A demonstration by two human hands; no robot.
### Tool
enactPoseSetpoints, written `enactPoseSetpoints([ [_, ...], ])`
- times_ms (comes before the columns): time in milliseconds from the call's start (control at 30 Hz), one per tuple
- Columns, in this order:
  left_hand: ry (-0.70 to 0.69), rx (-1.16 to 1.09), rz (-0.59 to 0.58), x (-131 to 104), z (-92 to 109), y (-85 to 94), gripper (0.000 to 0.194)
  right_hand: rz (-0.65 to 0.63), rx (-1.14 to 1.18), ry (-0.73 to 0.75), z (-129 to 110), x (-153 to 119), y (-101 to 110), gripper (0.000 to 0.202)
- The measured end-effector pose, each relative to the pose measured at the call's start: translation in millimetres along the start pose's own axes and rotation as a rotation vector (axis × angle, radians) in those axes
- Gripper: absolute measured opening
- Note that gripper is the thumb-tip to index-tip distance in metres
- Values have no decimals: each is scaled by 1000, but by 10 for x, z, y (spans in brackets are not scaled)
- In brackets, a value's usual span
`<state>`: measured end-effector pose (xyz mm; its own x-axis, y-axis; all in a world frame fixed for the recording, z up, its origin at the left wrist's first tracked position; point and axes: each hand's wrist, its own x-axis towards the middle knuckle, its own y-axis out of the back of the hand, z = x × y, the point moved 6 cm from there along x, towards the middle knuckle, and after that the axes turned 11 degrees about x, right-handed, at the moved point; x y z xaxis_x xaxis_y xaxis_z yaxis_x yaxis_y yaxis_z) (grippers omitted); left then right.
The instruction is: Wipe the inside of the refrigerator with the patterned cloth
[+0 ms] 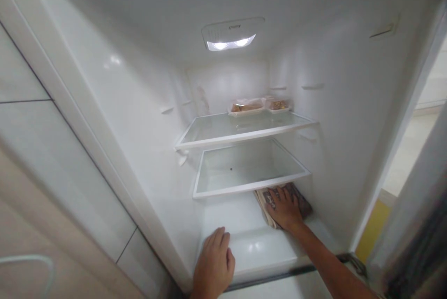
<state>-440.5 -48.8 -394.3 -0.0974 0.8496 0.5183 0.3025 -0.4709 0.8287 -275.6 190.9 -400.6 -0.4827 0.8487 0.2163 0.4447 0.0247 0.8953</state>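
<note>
Cloth [303, 201]: brown and beige, pale markings
Fridge [132, 122]: white
Shelves [240, 166]: grey-green, edged in white
Wall tiles [52, 159]: pale grey, dark lines
Food packs [249, 106]: orange-brown and white

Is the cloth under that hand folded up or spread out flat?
Folded: the cloth makes a small pad, with layers showing along its edge, under the right hand.

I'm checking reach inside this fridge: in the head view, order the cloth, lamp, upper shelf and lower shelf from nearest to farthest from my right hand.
From your right hand:
1. Cloth, under the hand.
2. Lower shelf, above the hand.
3. Upper shelf, above the lower one.
4. Lamp, highest of the four.
</note>
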Motion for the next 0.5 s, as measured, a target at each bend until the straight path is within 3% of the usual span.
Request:
enactPoseSetpoints([
  [133, 56, -59, -58, -14, 18, 1, 41, -54, 84, 48, -254, 319, -93, 52],
  [233, 115, -109, -91, -21, 20, 11, 39, -98, 149, 134, -600, 421, -212, 54],
  [433, 123, -195, -145, 25, 54, 141, 42, -266, 263, 410, -1552, 192, -580, 60],
  [500, 167, -222, -178, 46, 52, 194, 40, -329, 304, 518, -1773, 58, -640, 59],
])
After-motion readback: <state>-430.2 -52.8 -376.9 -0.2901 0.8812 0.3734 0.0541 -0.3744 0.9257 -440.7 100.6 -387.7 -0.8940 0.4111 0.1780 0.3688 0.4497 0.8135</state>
